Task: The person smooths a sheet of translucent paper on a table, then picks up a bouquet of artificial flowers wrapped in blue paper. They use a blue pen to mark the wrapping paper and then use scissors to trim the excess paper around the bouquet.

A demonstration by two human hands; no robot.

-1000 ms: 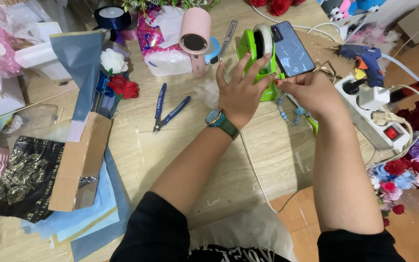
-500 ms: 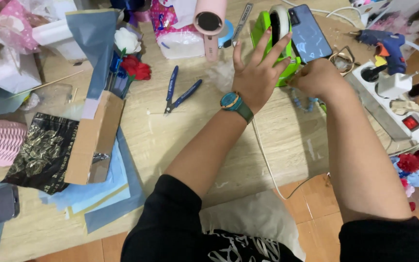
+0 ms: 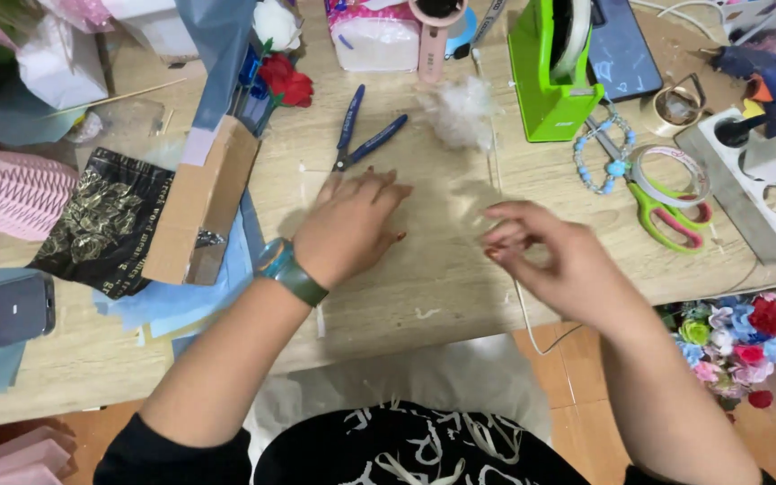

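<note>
Head view: a wooden table (image 3: pixel 424 296) seen from above, crowded with craft things, both bare hands over its middle.
Table: pale wood grain; the bare patch lies under and between the two hands.
Tape dispenser (image 3: pixel 550 76): bright green, upright near the far edge, well beyond the right hand.
Cardboard box (image 3: pixel 204 202): brown, lying left of the left hand, near the wrist.
Left hand (image 3: pixel 348 224): palm down, fingers spread apart and flat on the table, holding nothing; a teal watch (image 3: pixel 287 269) on the wrist.
Right hand (image 3: pixel 554 256): raised just above the table, thumb and fingertips pinched together; whether anything thin sits in the pinch cannot be told.
Pliers (image 3: pixel 361 135): blue handles, lying just beyond the left fingertips, not touched.
White fluff (image 3: pixel 462 112): a loose tuft, beyond both hands, between pliers and dispenser.
Scissors (image 3: pixel 662 211): green handles, right of the right hand, apart from it.
</note>
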